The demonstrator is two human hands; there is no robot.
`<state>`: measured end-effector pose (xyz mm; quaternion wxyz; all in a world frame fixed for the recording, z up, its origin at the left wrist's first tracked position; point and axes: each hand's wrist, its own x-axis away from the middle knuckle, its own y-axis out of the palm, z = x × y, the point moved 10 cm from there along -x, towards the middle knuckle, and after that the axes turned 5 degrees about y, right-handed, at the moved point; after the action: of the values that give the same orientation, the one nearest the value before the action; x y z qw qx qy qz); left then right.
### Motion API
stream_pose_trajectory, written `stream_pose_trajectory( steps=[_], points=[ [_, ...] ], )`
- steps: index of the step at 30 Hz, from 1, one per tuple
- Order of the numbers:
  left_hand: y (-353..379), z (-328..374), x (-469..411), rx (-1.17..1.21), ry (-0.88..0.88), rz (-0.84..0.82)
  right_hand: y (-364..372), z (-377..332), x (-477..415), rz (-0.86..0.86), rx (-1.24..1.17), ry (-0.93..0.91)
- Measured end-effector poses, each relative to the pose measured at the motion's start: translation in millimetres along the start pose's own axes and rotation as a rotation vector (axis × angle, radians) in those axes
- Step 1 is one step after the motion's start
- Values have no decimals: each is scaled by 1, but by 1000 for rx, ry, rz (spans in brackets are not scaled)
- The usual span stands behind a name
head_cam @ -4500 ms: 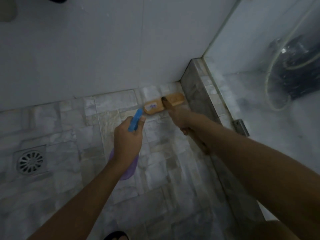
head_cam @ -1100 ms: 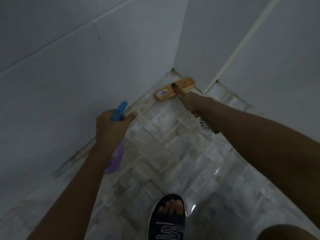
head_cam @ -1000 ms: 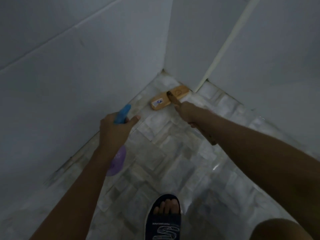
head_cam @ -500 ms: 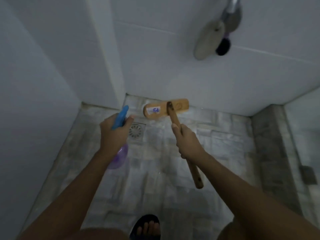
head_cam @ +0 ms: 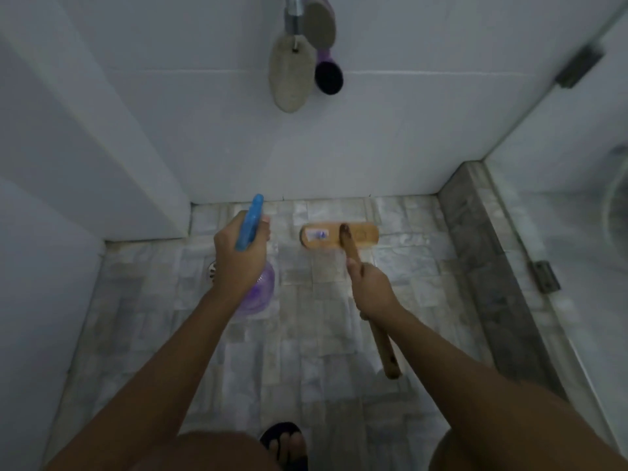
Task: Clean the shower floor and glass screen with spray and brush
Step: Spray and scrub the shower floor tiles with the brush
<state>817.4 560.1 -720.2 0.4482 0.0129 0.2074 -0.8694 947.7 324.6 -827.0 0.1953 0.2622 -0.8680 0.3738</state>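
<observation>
The left hand (head_cam: 238,256) grips the spray bottle (head_cam: 254,294) (blue nozzle toward twelve o'clock) over the floor (head_cam: 306,351). At its three o'clock, the right hand (head_cam: 372,290) grips the brush (head_cam: 339,235) handle, with the brush head at twelve o'clock near the wall.

A home shower stall: marble-tiled floor (head_cam: 306,334), glass screen (head_cam: 560,164), hanging scrubbers (head_cam: 292,76).

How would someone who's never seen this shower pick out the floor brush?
Look at the stone-tiled shower floor near the white back wall. The brush sits there, its long handle gripped by the right hand. It is the only wooden thing, unlike the blue-and-purple spray bottle beside it.
</observation>
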Motion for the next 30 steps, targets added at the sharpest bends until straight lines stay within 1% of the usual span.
stream_pose_trajectory(
  steps=[2, 3, 4, 6, 7, 9, 13, 15, 17, 19, 21, 22, 24, 25, 28, 30],
  points=[
    [4, 17, -3, -16, 26, -28, -21, -18, 7, 127, -59, -134],
    [5, 27, -6, -22, 43, -44, -30, -25, 8, 151, -76, -145],
    [10, 37, -10, -22, 59, -71, -37, -25, 8, 141, -92, -98],
    [14, 55, -18, -18, 71, -120, -41, -13, 11, 21, -180, 91],
    [17, 67, -23, -10, 70, -151, -49, -10, 21, -11, -236, 158],
    [20, 99, -29, 15, 60, -214, -77, -18, 46, 23, -288, 146],
    [31, 209, -34, 86, 28, -384, -165, -80, 117, 122, -455, 81],
    [35, 271, -37, 124, 47, -445, -210, -119, 152, 141, -535, 42],
    [35, 349, -42, 162, 62, -490, -269, -161, 196, 194, -595, 17],
    [28, 431, -45, 194, 119, -515, -324, -202, 244, 259, -618, -22],
    [20, 516, -51, 223, 175, -513, -389, -243, 298, 353, -625, -67],
    [14, 542, -54, 230, 194, -486, -408, -260, 317, 389, -621, -106],
    [0, 620, -65, 279, 247, -445, -467, -297, 369, 478, -626, -148],
    [-9, 671, -70, 300, 275, -441, -505, -322, 405, 520, -638, -162],
    [-34, 798, -75, 361, 381, -468, -593, -387, 497, 640, -667, -244],
    [-48, 879, -77, 435, 422, -509, -652, -429, 562, 754, -656, -301]
  ],
)
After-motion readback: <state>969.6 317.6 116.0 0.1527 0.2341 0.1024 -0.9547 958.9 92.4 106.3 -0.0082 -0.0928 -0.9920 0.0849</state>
